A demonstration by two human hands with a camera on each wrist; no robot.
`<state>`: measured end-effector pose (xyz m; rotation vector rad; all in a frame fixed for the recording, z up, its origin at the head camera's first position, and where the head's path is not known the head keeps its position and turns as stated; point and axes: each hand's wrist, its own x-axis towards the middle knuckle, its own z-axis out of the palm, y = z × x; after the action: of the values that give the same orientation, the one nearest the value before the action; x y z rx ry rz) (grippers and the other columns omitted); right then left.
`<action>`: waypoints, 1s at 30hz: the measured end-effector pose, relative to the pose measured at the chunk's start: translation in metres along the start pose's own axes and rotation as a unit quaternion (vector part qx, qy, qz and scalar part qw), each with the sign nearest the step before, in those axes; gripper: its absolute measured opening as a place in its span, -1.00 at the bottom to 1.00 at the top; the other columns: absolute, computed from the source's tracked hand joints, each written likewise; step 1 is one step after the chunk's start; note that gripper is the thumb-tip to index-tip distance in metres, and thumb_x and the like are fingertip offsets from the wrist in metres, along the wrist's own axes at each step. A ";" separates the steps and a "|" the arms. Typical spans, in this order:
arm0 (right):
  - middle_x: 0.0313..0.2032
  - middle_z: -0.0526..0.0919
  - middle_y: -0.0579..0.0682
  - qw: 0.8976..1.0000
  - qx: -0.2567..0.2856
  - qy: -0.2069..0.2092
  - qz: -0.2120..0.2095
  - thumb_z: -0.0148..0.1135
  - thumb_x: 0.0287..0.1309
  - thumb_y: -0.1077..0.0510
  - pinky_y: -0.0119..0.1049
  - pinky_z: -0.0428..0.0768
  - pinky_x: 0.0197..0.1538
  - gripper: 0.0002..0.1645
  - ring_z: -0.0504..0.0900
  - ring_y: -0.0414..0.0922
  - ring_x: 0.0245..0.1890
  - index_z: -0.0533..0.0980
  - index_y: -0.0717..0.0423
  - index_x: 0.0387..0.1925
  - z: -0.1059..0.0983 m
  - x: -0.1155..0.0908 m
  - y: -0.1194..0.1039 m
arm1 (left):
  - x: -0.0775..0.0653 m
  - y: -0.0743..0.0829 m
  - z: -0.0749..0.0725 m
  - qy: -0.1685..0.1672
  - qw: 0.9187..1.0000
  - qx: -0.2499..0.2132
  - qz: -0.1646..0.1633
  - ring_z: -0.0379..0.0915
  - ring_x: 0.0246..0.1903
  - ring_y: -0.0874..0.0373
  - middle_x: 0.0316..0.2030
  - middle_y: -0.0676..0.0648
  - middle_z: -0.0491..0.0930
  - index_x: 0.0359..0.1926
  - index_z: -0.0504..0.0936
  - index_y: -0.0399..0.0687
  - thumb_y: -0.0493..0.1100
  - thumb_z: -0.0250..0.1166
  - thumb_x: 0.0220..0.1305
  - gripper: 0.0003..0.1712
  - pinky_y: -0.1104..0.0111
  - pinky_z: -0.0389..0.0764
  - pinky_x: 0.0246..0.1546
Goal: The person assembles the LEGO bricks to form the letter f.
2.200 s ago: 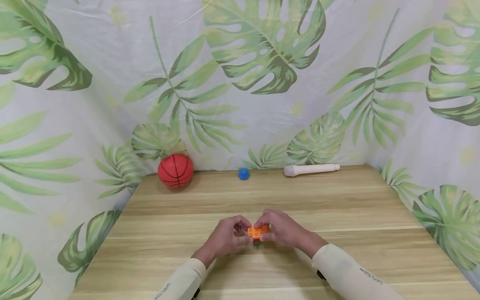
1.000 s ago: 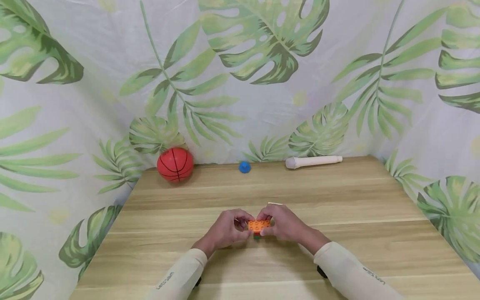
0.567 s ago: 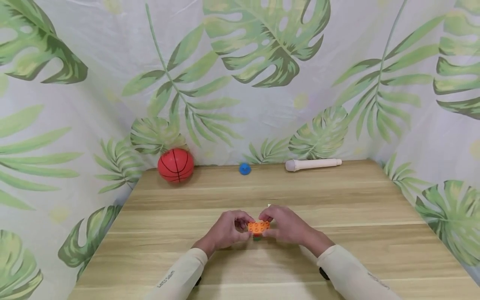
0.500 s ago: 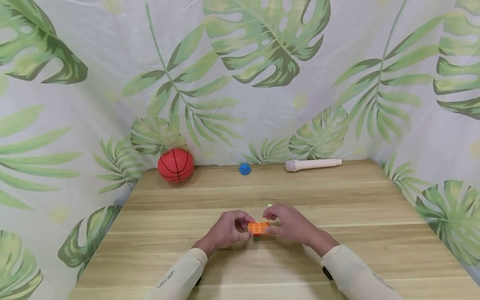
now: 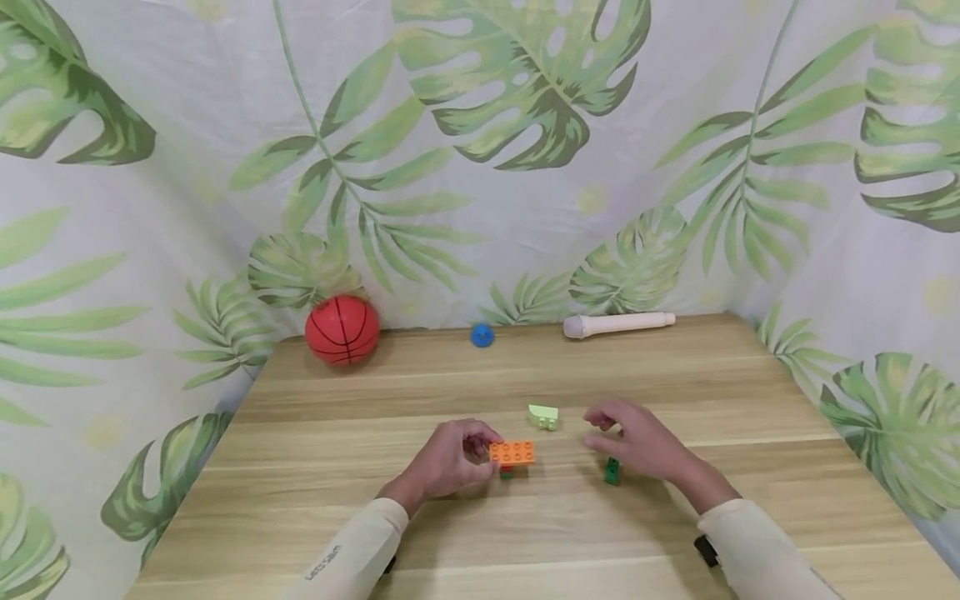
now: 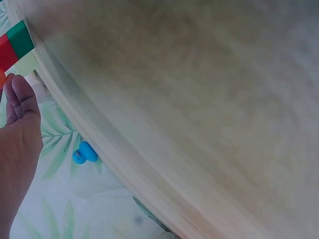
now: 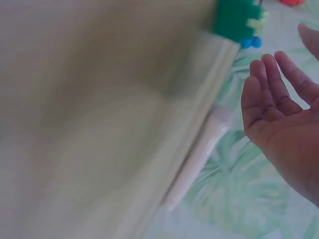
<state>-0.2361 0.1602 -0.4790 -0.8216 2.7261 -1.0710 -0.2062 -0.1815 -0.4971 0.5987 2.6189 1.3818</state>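
Observation:
My left hand pinches the left end of an orange toy building brick, studs up. Beneath it sit a red brick and a green brick, joined in a stack in the left wrist view. My right hand is apart from the stack, to its right, with loosely bent fingers and nothing held. Just below that hand a separate dark green brick stands on the table. Behind the stack lies a pale green brick with a curved edge.
Along the back edge of the wooden table are a red basketball, a small blue toy and a pale pink microphone. A leaf-print cloth hangs behind them.
My right hand has let go of the orange brick and moved right, bringing the pale green and dark green bricks into sight. My left hand keeps its hold on the stack.

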 end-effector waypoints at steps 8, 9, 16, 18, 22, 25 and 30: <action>0.03 0.67 0.05 0.999 0.020 -0.034 0.023 0.55 0.27 -0.07 -0.25 0.67 0.06 -0.30 0.61 -0.07 0.01 0.55 0.28 0.24 -0.003 -0.032 0.011 | -0.007 0.001 -0.005 0.016 1.000 0.009 -0.002 0.57 -0.27 0.19 -0.23 0.01 0.72 -0.11 0.81 -0.05 -0.33 0.55 0.15 -0.73 0.46 0.68 -0.23; 0.02 0.67 0.04 0.999 0.020 -0.036 0.025 0.56 0.25 -0.07 -0.26 0.67 0.06 -0.30 0.60 -0.08 0.01 0.55 0.28 0.23 -0.003 -0.033 0.011 | -0.007 0.001 -0.005 0.017 1.000 0.010 -0.002 0.56 -0.27 0.19 -0.24 0.01 0.72 -0.11 0.81 -0.05 -0.33 0.55 0.15 -0.73 0.47 0.67 -0.23; -0.09 0.67 -0.05 0.999 -0.003 -0.038 0.030 0.63 0.16 0.03 -0.30 0.67 0.00 -0.44 0.60 -0.17 -0.07 0.59 0.22 0.06 0.004 -0.039 0.008 | -0.006 -0.001 -0.002 0.011 1.000 0.004 -0.006 0.56 -0.27 0.17 -0.22 0.00 0.73 -0.10 0.80 -0.06 -0.32 0.55 0.16 -0.74 0.50 0.64 -0.25; -0.13 0.64 -0.07 0.999 -0.009 -0.035 0.027 0.64 0.15 0.06 -0.33 0.65 -0.05 -0.49 0.57 -0.20 -0.11 0.60 0.20 0.01 0.006 -0.039 0.007 | -0.005 -0.001 -0.001 0.010 1.000 0.003 -0.004 0.56 -0.27 0.19 -0.22 0.01 0.73 -0.10 0.80 -0.06 -0.32 0.55 0.16 -0.74 0.50 0.64 -0.25; -0.19 0.60 -0.10 0.999 -0.018 -0.028 0.025 0.65 0.12 0.11 -0.37 0.61 -0.12 -0.55 0.52 -0.23 -0.18 0.60 0.17 -0.05 0.008 -0.040 0.004 | -0.002 -0.001 0.001 0.008 1.000 0.008 0.004 0.55 -0.28 0.22 -0.23 0.01 0.73 -0.11 0.80 -0.06 -0.32 0.55 0.16 -0.74 0.49 0.64 -0.25; -0.21 0.58 -0.11 0.999 -0.028 -0.026 0.027 0.63 0.14 0.12 -0.40 0.58 -0.15 -0.58 0.50 -0.24 -0.21 0.61 0.14 -0.06 0.009 -0.042 0.004 | -0.001 -0.001 0.002 0.006 1.000 0.011 0.007 0.54 -0.28 0.22 -0.24 0.01 0.72 -0.11 0.79 -0.06 -0.31 0.55 0.16 -0.75 0.50 0.63 -0.25; -0.22 0.56 -0.10 0.999 -0.033 -0.022 0.028 0.62 0.16 0.12 -0.43 0.53 -0.18 -0.62 0.47 -0.23 -0.23 0.61 0.11 -0.08 0.011 -0.044 0.006 | 0.000 0.001 0.003 0.002 1.000 0.010 0.006 0.54 -0.28 0.20 -0.25 0.02 0.71 -0.11 0.79 -0.06 -0.32 0.55 0.17 -0.74 0.50 0.62 -0.26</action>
<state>-0.1985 0.1798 -0.4951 -0.7640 2.7441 -0.9469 -0.2055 -0.1785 -0.4984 0.6157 2.6391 1.3620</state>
